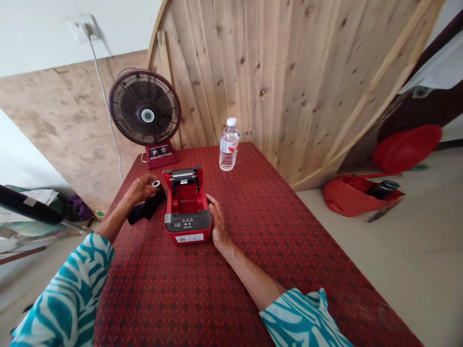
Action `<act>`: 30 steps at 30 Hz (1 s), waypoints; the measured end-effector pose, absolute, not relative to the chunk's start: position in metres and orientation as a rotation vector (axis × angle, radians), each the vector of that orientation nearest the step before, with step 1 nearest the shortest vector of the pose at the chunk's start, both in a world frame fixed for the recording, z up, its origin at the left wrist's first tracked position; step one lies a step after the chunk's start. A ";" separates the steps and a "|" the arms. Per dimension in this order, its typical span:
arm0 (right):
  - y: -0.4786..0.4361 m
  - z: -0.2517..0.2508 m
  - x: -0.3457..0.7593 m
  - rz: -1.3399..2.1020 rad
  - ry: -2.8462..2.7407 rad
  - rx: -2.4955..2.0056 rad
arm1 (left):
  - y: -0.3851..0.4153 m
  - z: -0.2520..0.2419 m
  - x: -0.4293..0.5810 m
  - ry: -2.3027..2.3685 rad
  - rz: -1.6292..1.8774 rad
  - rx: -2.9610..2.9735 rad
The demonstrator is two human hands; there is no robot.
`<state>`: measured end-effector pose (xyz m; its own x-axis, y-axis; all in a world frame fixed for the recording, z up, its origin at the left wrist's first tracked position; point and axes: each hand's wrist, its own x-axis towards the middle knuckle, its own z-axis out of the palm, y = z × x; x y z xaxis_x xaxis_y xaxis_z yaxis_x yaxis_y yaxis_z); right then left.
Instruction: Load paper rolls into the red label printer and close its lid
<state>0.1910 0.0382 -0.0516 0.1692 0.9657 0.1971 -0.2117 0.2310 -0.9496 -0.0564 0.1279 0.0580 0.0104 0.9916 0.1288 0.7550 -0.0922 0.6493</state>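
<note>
A red and dark grey label printer [188,236] sits on the table with its lid [183,176] raised, baring the red hollow inside. My right hand [218,222] is closed against the printer's right side, fingers along its wall and partly hidden. To the left of the printer, my left hand [142,189] pinches a small roll [156,184] with a white ring-shaped end. Just below that hand lies a black piece [146,208], flat-looking and angular; whether it is joined to the roll I cannot tell.
Behind the printer stand a dark red fan [144,108] and a clear water bottle [228,149] with a white cap. A red patterned cloth covers the table [260,241]. Wooden boards [282,72] rise behind it. A red bag [356,197] is on the floor at right.
</note>
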 end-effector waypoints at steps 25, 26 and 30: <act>0.038 -0.054 0.191 1.043 -1.002 -0.997 | 0.111 0.013 -0.121 1.489 0.731 1.699; 0.038 -0.054 0.191 1.044 -1.000 -0.994 | 0.110 0.015 -0.120 1.492 0.747 1.695; 0.038 -0.054 0.190 1.043 -1.004 -0.983 | 0.092 0.035 -0.113 1.483 0.847 1.672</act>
<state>0.1904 0.0385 -0.0542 0.1933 0.9663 0.1702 -0.2070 0.2097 -0.9556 -0.1126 0.0921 0.0354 0.1164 0.9932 0.0054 0.5091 -0.0644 0.8583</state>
